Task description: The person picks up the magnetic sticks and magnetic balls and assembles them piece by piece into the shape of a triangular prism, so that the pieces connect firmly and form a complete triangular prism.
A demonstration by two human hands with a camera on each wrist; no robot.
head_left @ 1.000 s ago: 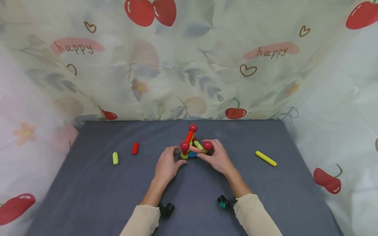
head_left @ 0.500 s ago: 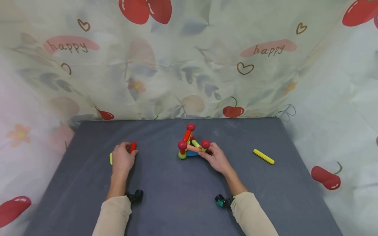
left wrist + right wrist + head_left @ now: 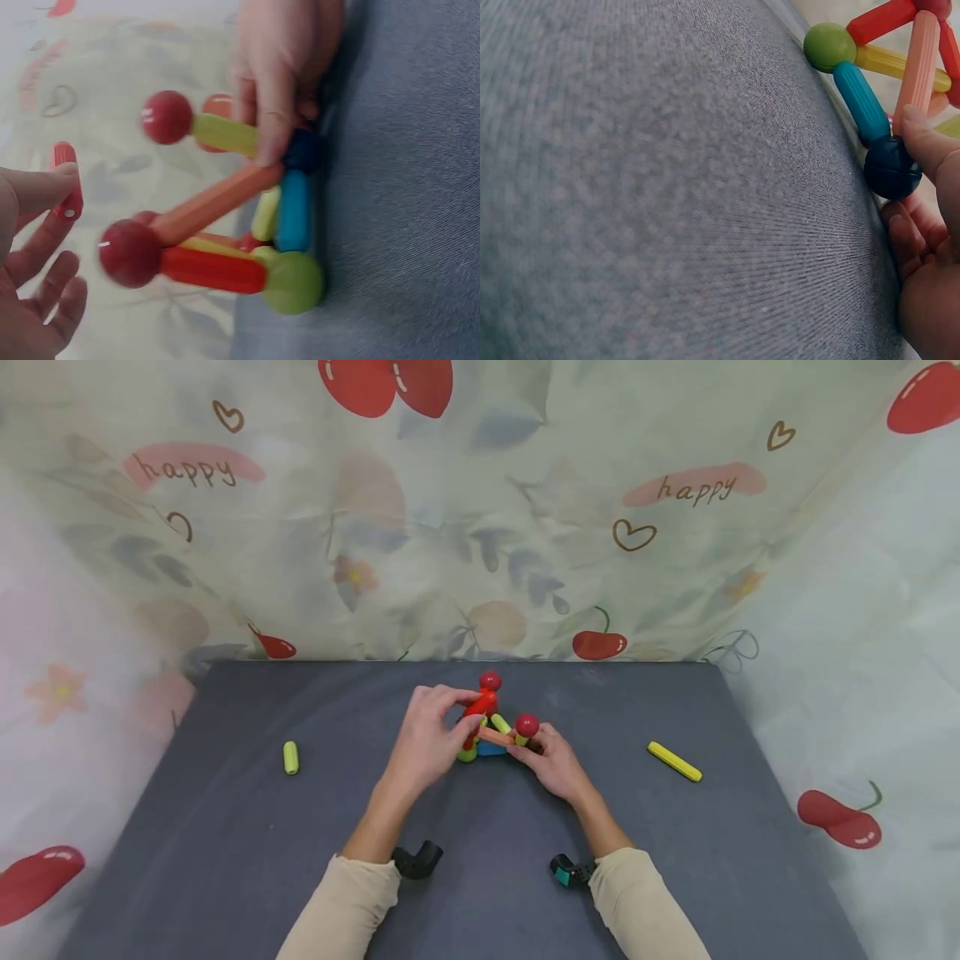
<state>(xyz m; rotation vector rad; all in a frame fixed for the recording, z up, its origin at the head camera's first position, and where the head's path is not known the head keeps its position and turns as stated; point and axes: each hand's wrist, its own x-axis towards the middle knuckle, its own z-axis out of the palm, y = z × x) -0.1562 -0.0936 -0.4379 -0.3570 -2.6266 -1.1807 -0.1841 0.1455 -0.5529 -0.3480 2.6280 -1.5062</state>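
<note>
A frame of magnetic rods and balls (image 3: 492, 749) stands on the dark cloth in the head view. My left hand (image 3: 427, 735) is at its upper left, pinching a short red magnetic rod (image 3: 67, 180) between thumb and finger. In the left wrist view this rod is apart from the frame's red ball (image 3: 130, 253). My right hand (image 3: 555, 764) grips the frame's right corner, thumb on the salmon rod (image 3: 919, 67) and fingers by the dark blue ball (image 3: 892, 169). A blue rod (image 3: 861, 101) joins that ball to a green ball (image 3: 829, 46).
A short yellow-green rod (image 3: 291, 757) lies on the table (image 3: 480, 877) at left. Farther right lies a long yellow rod (image 3: 675, 762). A printed curtain (image 3: 450, 527) hangs behind the table's back edge.
My left hand left the frame, reached left to the loose red rod, and came back to the frame with it pinched. The right hand has stayed on the frame's corner.
</note>
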